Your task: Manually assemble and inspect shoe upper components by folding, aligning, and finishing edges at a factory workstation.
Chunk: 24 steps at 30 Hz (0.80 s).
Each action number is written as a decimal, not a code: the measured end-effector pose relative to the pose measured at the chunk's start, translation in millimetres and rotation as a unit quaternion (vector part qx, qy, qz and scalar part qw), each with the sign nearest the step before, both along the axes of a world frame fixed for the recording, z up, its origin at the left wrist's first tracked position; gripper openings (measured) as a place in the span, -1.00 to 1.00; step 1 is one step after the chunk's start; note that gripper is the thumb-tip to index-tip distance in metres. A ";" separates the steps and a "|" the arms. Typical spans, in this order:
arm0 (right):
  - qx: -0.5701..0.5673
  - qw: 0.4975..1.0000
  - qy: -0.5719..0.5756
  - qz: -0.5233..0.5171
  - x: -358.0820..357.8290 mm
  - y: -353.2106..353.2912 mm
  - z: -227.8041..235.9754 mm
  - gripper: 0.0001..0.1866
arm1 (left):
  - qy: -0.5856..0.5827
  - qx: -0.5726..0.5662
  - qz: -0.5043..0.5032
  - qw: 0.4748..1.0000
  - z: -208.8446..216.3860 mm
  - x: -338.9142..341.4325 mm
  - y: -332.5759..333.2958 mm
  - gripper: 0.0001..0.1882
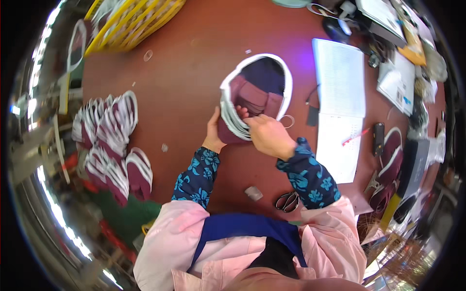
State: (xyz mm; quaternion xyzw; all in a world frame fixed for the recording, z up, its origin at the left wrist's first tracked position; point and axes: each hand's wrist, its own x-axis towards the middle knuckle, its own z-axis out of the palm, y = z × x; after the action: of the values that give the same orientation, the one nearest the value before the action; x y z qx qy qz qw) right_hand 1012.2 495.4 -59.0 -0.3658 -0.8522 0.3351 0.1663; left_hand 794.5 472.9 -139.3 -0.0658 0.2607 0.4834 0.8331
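Observation:
In the middle of the table I hold a bundle of maroon shoe uppers (233, 131) with white edges nested in layers. A dark navy lining (269, 72) shows inside its wide white rim. My left hand (215, 130) wraps the bundle's left side, with fingertips showing inside the opening. My right hand (270, 135) is closed over the near right edge of the layers, its fingertips curled inward. What exactly the right fingers pinch is hidden. A thin pale loop (288, 121) lies just right of the bundle.
Stacks of maroon and white uppers (109, 123) stand at left, below a yellow basket (133, 26). An open notebook (340, 94) with a red pen (355, 137) lies at right. Black-handled scissors (287, 202) rest near me. Maroon shoes (391, 157) and papers line the right edge.

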 end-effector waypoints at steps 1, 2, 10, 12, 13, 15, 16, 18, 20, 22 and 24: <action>-0.126 0.989 0.064 -0.035 -5.0 -11.4 5.0 -0.67 | 0.010 0.015 -0.016 1.000 23.2 -6.5 -14.9 -0.24; -0.253 0.958 0.119 -0.068 -9.1 -23.2 10.5 -0.65 | 0.022 0.029 -0.030 0.999 46.9 -10.4 -29.4 -0.27; -0.528 0.759 0.343 -0.164 -131.5 -166.8 48.2 -0.37 | 0.718 0.263 0.027 0.644 117.6 -71.9 -177.1 -0.64; -0.534 0.758 0.322 -0.193 -175.3 -209.3 27.8 -0.35 | 0.826 0.288 -0.153 0.459 125.5 -125.5 -222.8 -0.73; -0.524 0.771 0.305 -0.194 -196.8 -226.6 25.9 -0.35 | 0.836 0.257 -0.193 0.445 130.8 -150.8 -245.0 -0.81; -0.531 0.770 0.292 -0.201 -245.1 -255.2 34.2 -0.33 | 0.868 0.203 0.051 0.451 121.0 -208.2 -289.8 -0.93; -0.527 0.773 0.290 -0.202 -270.1 -264.7 34.7 -0.33 | 0.897 0.156 0.062 0.410 113.5 -247.6 -316.0 -0.88; -0.525 0.747 0.330 -0.242 -307.4 -285.6 41.4 -0.31 | 0.934 0.129 0.014 0.332 94.0 -322.0 -357.8 -0.62; -0.503 0.762 0.309 -0.265 -332.0 -298.5 40.1 -0.21 | 0.952 0.154 -0.023 0.264 71.2 -366.7 -372.8 -0.55; -0.491 0.734 0.326 -0.336 -363.5 -305.3 48.8 -0.18 | 0.905 0.304 -0.104 0.278 46.1 -415.4 -369.8 -0.56; -0.428 0.748 0.337 -0.379 -379.4 -314.3 49.0 -0.20 | 0.872 0.274 -0.058 0.401 52.4 -425.9 -368.0 -0.61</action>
State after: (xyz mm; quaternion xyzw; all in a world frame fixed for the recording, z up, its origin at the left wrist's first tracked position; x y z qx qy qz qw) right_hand 632.8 181.1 -10.0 -0.5550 -0.2991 0.6756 0.3822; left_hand 368.6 104.9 -86.9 0.6384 0.7028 0.2742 0.1528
